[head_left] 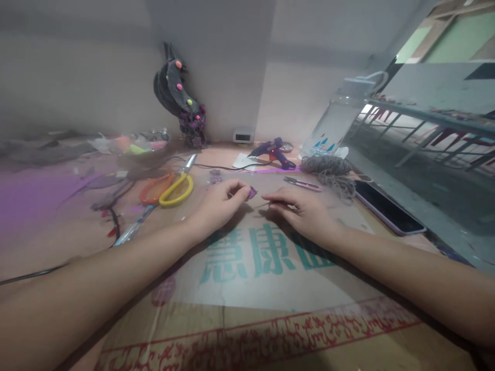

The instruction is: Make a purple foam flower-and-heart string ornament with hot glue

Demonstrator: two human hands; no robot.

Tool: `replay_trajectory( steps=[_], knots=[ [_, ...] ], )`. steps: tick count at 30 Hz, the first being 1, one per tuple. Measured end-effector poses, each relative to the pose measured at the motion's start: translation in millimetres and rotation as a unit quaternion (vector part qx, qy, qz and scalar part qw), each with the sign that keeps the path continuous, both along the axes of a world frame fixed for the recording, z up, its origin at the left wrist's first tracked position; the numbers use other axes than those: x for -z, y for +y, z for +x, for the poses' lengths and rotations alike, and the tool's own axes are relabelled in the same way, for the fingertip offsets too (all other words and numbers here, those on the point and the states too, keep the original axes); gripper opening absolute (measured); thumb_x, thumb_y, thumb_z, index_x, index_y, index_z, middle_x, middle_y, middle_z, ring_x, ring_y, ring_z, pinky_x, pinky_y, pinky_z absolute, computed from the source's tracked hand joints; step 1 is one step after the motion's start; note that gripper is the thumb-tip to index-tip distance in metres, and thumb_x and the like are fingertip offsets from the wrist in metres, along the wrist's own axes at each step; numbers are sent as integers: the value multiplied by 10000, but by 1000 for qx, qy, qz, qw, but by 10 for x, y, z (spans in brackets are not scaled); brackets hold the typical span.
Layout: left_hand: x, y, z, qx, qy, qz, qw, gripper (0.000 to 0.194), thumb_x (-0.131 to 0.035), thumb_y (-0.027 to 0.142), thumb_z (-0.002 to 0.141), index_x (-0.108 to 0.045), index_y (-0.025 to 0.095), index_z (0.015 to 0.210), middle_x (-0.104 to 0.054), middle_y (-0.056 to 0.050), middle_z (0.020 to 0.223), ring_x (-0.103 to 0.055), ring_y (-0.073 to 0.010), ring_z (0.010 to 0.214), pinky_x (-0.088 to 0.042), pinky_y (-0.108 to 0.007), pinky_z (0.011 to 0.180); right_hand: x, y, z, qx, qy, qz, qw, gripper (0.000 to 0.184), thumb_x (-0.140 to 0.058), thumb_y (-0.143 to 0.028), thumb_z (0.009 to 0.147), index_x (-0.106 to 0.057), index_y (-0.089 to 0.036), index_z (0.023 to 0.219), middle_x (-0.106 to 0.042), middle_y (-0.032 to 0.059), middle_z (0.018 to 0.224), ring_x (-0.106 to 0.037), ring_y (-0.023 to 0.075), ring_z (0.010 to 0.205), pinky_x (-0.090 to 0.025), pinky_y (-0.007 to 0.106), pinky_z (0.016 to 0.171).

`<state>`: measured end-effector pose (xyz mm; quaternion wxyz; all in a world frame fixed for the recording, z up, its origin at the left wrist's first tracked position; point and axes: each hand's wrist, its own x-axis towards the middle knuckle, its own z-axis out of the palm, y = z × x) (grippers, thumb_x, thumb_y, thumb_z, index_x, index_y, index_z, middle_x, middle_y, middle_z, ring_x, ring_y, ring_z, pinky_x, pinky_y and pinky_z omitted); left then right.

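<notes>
My left hand (221,202) rests on a flattened cardboard sheet (270,288), its fingers pinched on a small purple piece (251,193). My right hand (299,207) lies just to the right of it, fingers curled and pressed together near a thin thread or wire that I can barely make out. The two hands almost meet at the fingertips. Small purple thread snips (302,183) lie just beyond my right hand.
Yellow scissors (178,186) and orange scissors (154,188) lie at the left, a blue glue gun (271,151) and a grey twine bundle (328,170) at the back. A phone (389,208) lies at the right. A dark felt ornament (181,100) leans in the corner.
</notes>
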<state>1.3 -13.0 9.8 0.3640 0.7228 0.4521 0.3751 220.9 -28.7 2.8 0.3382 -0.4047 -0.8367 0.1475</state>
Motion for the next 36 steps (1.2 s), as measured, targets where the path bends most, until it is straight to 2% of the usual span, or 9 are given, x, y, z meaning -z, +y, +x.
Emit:
replay_trajectory(
  steps=[4, 8, 18, 27, 29, 34, 36],
  knots=[
    [-22, -23, 3, -9, 8, -4, 1000, 243, -521, 355, 922, -641, 167, 827, -571, 21, 625, -523, -131, 573, -384, -234, 552, -4, 15, -7, -20, -19, 62, 998, 97, -604, -186, 925, -685, -191, 872, -677, 40, 829, -620, 169, 772, -488, 300, 710],
    [-34, -19, 1, 0, 17, -2, 1000, 248, -521, 356, 923, -647, 168, 820, -558, 24, 603, -511, -129, 556, -379, -235, 540, -2, 9, -13, -21, -21, 89, 996, 91, -612, -195, 928, -668, -183, 858, -632, 22, 771, -563, 149, 705, -442, 280, 655],
    [12, -13, 3, 35, 36, 8, 999, 281, -518, 401, 921, -664, 167, 864, -609, 3, 657, -531, -139, 578, -386, -239, 542, -32, -35, -20, 27, 32, 68, 997, 128, -632, -279, 927, -715, -198, 873, -723, 36, 810, -620, 161, 720, -455, 288, 661],
    [-29, -52, 30, 47, 59, -1, 997, 273, -514, 392, 915, -656, 168, 850, -602, 8, 652, -514, -136, 572, -377, -250, 547, -7, -33, -50, 40, 13, 24, 999, 138, -621, -287, 925, -700, -188, 870, -707, 34, 796, -593, 147, 678, -433, 269, 618],
    [-33, -54, 33, 46, 64, 2, 997, 271, -513, 387, 913, -662, 169, 848, -606, 8, 653, -511, -135, 574, -377, -251, 555, 6, -24, -47, 36, 9, 20, 999, 137, -618, -289, 926, -689, -186, 868, -675, 21, 758, -570, 138, 654, -422, 259, 602],
    [-39, -61, 37, 47, 67, -1, 997, 282, -507, 391, 913, -676, 172, 857, -618, 5, 655, -522, -143, 584, -388, -260, 576, 39, -29, -37, 19, 38, 22, 999, 132, -625, -271, 918, -639, -199, 1027, -452, -69, 605, -423, 99, 518, -366, 225, 516],
    [-41, -63, 37, 46, 68, 3, 997, 280, -509, 391, 910, -674, 174, 846, -626, 1, 669, -526, -144, 592, -388, -260, 576, 37, -43, -36, 0, 40, 37, 999, 103, -609, -247, 922, -626, -206, 1015, -483, -60, 631, -437, 102, 536, -376, 228, 531]
  ],
)
